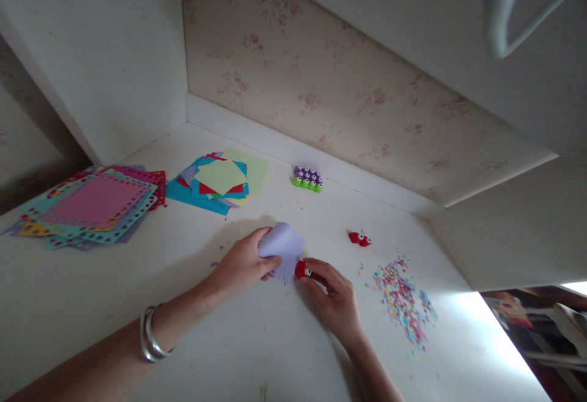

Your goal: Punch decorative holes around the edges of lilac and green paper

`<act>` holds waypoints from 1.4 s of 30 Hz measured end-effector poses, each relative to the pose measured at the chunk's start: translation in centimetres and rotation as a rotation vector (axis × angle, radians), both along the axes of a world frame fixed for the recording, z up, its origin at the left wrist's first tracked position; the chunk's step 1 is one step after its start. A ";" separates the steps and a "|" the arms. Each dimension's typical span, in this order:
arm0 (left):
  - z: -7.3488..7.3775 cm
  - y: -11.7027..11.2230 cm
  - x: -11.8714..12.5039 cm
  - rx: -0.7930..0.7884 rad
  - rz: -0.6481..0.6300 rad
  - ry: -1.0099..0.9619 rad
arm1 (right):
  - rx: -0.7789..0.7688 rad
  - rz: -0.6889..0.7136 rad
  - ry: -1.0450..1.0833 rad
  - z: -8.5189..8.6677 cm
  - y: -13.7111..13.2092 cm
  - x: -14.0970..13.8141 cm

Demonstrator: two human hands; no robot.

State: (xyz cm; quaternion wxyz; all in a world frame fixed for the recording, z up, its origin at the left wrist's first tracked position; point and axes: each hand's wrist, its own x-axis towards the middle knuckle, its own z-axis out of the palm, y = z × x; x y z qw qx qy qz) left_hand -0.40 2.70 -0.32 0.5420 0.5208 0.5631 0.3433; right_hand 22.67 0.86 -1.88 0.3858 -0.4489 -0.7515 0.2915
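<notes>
My left hand (250,257) holds a lilac sheet of paper (285,244) by its left side, thumb on top and fingers beneath. The sheet bends upward, and small notches or holes show faintly along its lower edge. At the paper's right edge, my right hand (334,297) pinches a small red paper punch (300,269) with a white googly eye. Whether the punch is pressed down cannot be told. Two similar red punches (360,239) lie farther right on the white tabletop (192,335).
Papers with punched borders (98,203) are piled at far left. Beside them lies a stack of coloured sheets (222,177). Purple and green eyed pieces (307,179) stand in rows near the wall. Loose paper confetti (403,301) is spread at right.
</notes>
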 end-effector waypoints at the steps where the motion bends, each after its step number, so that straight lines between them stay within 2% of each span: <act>1: -0.1 0.0 0.0 0.012 0.000 0.012 | 0.025 0.002 -0.022 0.1 0.0 -0.1; 7: -0.6 -0.5 0.3 0.176 -0.034 0.212 | 0.121 0.028 -0.111 0.1 -0.1 -0.3; 11: -1.0 -0.9 0.8 0.300 -0.056 0.426 | 0.137 0.106 -0.168 0.1 -0.2 -0.2; 14: -1.5 -1.2 1.1 0.336 -0.075 0.506 | 0.184 0.154 -0.203 0.2 -0.2 -0.1; 20: -2.2 -1.4 1.3 0.451 -0.081 0.513 | 0.241 0.208 -0.221 -0.1 -0.2 0.2; 30: -2.4 -1.4 1.0 0.465 -0.095 0.493 | 0.236 0.129 -0.177 -1.0 -0.5 0.3; 38: -2.3 -1.4 1.0 0.458 -0.097 0.498 | 0.241 0.137 -0.177 -1.0 -0.6 0.3; 42: -2.6 -1.3 1.0 0.475 -0.091 0.517 | 0.318 0.186 -0.196 -0.7 -0.4 0.1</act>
